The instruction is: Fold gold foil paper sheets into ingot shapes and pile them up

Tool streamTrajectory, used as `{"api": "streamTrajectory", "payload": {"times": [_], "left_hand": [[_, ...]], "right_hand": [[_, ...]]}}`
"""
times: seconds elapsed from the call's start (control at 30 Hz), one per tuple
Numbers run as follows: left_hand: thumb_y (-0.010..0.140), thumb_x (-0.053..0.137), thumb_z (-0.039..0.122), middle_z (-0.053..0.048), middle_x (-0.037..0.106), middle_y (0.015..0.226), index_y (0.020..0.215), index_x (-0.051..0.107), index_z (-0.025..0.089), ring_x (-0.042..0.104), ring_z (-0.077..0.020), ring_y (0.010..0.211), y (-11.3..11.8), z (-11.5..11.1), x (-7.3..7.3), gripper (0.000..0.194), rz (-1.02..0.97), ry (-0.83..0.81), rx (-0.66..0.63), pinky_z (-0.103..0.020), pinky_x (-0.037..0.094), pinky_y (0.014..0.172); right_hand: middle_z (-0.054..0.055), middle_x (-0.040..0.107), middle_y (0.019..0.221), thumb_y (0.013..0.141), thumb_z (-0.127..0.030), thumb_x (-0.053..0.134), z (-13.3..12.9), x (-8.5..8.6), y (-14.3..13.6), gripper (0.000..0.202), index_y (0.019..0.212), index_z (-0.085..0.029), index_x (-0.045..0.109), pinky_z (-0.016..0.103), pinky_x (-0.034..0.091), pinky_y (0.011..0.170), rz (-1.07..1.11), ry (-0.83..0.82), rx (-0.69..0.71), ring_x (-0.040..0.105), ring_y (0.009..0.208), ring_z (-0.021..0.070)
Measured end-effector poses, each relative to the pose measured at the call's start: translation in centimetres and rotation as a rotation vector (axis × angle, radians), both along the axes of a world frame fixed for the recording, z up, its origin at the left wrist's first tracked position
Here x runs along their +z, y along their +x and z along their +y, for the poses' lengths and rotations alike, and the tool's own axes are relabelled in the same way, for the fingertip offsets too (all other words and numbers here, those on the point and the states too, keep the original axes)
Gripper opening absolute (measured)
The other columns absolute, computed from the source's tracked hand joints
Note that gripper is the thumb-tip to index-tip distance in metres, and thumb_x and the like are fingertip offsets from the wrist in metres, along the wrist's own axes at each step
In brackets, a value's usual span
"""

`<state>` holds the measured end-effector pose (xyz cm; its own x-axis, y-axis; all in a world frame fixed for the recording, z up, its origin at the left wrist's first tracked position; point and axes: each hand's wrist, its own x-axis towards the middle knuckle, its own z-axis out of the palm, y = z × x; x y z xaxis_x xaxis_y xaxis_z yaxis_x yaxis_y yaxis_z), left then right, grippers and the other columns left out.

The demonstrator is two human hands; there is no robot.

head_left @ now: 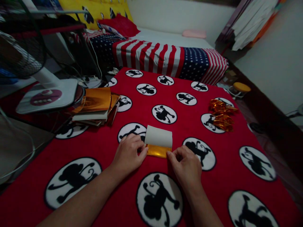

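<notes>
A sheet of paper with a pale grey back (158,136) and a folded gold strip along its near edge lies on the red monkey-print cloth (142,110). My left hand (131,152) pinches the left end of the gold strip between thumb and fingers. At the strip's right end, my right hand (186,162) holds the corner with thumb and forefinger, its other fingers curled. The far part of the sheet curves up slightly.
A stack of gold and grey sheets (97,105) sits at the back left, beside a white fan base (53,94). Folded shiny gold pieces (222,115) lie in a heap at the right. Beyond the cloth stands a bed with a striped and starred cover (151,56).
</notes>
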<state>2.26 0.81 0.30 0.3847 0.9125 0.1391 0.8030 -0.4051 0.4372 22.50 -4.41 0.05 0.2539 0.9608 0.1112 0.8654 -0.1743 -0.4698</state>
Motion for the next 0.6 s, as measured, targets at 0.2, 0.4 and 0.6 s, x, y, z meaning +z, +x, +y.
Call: {"api": "streamTrajectory", "payload": {"times": [0.2,0.4,0.6], "left_hand": [[0.087,0.052,0.026,-0.003,0.057,0.075,0.062,0.055,0.018,0.050,-0.0187,0.082,0.24,-0.20,0.10,0.027,0.034,0.012,0.011,-0.034,0.036,0.074],[0.087,0.052,0.028,-0.003,0.058,0.076,0.063,0.057,0.018,0.051,-0.0204,0.084,0.43,-0.41,0.23,0.027,0.074,0.050,0.037,-0.036,0.034,0.074],[0.087,0.052,0.027,-0.003,0.058,0.077,0.063,0.058,0.018,0.051,-0.0206,0.085,0.40,-0.39,0.11,0.027,0.072,0.045,0.035,-0.036,0.036,0.076]], "right_hand": [[0.000,0.056,0.068,0.083,-0.036,0.060,0.06,0.04,-0.06,0.029,0.059,-0.021,0.057,0.027,0.031,0.061,-0.007,-0.004,0.017,0.052,0.068,0.0157],[0.000,0.056,0.068,0.083,-0.036,0.060,0.03,0.07,-0.12,0.028,0.059,-0.021,0.057,0.027,0.030,0.061,-0.019,-0.005,0.007,0.052,0.068,0.0158],[-0.001,0.057,0.066,0.080,-0.038,0.062,0.12,0.10,-0.19,0.028,0.058,-0.021,0.058,0.027,0.030,0.060,-0.022,-0.007,-0.010,0.052,0.066,0.0154]]}}
